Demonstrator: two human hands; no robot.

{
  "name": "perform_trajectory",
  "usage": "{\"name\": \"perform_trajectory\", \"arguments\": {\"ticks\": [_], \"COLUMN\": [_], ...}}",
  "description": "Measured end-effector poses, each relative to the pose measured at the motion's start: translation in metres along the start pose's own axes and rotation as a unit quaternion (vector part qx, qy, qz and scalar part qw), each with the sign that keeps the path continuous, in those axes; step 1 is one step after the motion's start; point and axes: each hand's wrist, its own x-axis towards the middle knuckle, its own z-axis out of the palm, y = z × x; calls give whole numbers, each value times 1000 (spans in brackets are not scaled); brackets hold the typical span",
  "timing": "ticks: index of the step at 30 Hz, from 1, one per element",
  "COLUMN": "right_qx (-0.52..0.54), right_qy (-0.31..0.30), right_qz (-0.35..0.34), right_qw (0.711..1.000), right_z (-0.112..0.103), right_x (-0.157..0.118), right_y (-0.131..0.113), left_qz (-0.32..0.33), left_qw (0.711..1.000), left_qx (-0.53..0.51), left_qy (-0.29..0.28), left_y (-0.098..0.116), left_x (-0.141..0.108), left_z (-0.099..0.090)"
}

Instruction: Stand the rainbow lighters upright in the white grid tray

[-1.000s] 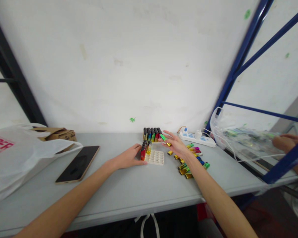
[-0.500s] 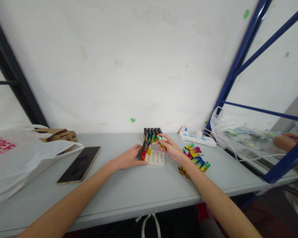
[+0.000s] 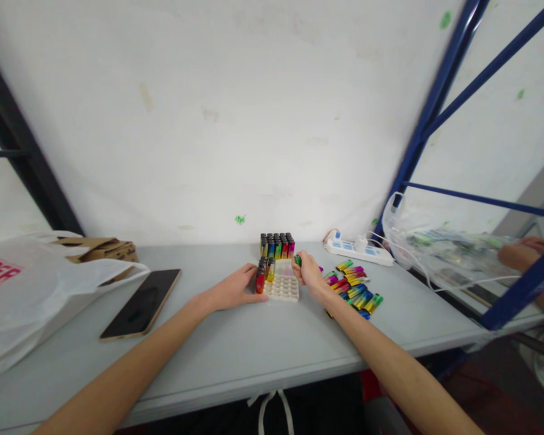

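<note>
A white tray with round holes (image 3: 286, 289) lies on the grey table, its left part filled with several upright black-topped lighters (image 3: 260, 281). My left hand (image 3: 238, 286) rests at the tray's left edge, thumb at the front corner, fingers spread around the lighters. In my right hand (image 3: 307, 272), just right of the tray, is a lighter (image 3: 298, 260) with a green end, mostly hidden by the fingers. Behind the tray stands a full block of colourful lighters (image 3: 277, 248). A loose pile of metallic-coloured lighters (image 3: 357, 289) lies to the right.
A phone (image 3: 141, 304), a white plastic bag (image 3: 36, 296) and cardboard (image 3: 100, 249) are at the left. Behind the pile sits a power strip (image 3: 360, 251) with cables. Past the blue frame (image 3: 414, 148), another person's hand (image 3: 526, 254) is beside clear plastic bags.
My right hand has moved slightly right and turned, so the lighter in it shows only its green end. My left hand stays at the tray. The view has shifted a little.
</note>
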Motion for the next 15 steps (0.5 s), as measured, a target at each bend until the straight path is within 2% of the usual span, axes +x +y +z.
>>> {"name": "perform_trajectory", "arguments": {"ticks": [5, 12, 15], "right_qx": [5, 9, -2], "right_qy": [-14, -23, -12], "right_qz": [-8, 25, 19], "right_qw": [1000, 999, 1000], "right_z": [2, 4, 4], "right_x": [-1, -1, -1], "right_y": [-1, -2, -1], "left_qz": [3, -2, 2], "left_qw": [1000, 1000, 1000], "left_qx": [-6, 4, 9], "left_qy": [3, -3, -5], "left_y": [0, -3, -4], "left_x": [0, 0, 1], "left_z": [0, 1, 2]}}
